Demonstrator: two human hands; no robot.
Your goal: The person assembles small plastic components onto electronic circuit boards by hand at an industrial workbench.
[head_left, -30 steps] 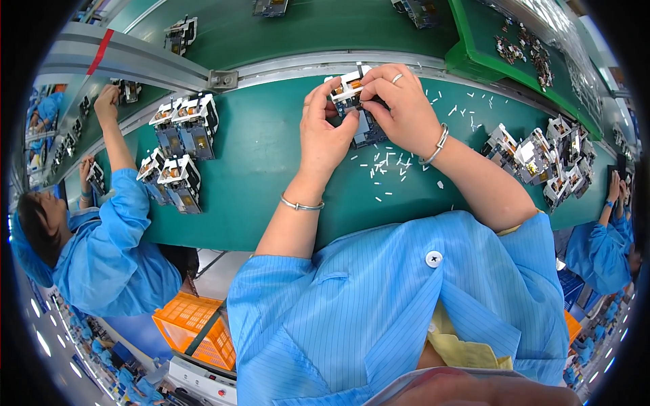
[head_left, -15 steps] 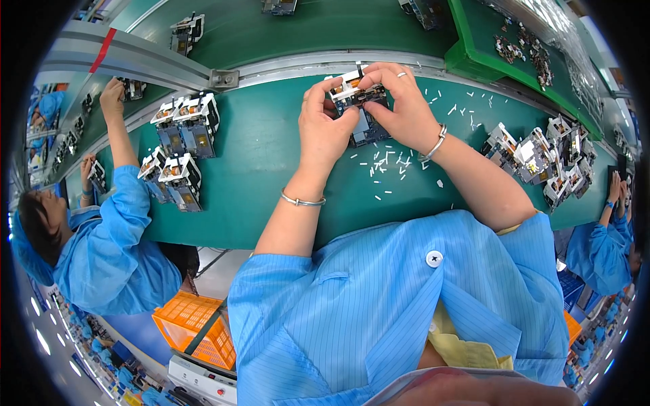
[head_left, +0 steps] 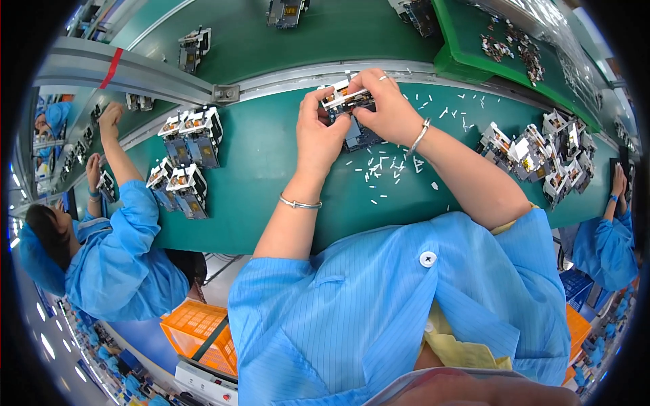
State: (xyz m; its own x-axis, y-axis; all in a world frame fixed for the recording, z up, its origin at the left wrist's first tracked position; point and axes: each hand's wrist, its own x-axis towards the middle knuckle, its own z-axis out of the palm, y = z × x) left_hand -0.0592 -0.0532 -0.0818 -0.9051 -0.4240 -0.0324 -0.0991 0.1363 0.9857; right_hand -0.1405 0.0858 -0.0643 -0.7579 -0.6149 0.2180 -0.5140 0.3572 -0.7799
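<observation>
Above the green table (head_left: 264,149), an electronic module (head_left: 359,137) with a dark blue circuit board and a white plastic frame is held between both hands. My left hand (head_left: 321,135) grips its left side, with the thumb on the front of the board and the fingers curled round the frame. My right hand (head_left: 391,111) is closed on the upper right, index finger bent over the white frame and thumb pressed near the board's middle. What lies under the fingertips is hidden. Small white strips (head_left: 386,168) are scattered beside and just below the module.
Similar modules stand in a group (head_left: 193,145) at left and in a pile (head_left: 535,155) at right. Beyond a metal rail (head_left: 271,82), more modules (head_left: 287,12) sit on a green surface. A green-edged tray (head_left: 467,64) holds small parts. A co-worker (head_left: 112,254) sits at left, another (head_left: 606,237) at right.
The view has shifted slightly. My right index finger has come down and bends lower over the white frame. Both hands keep hold of the module.
</observation>
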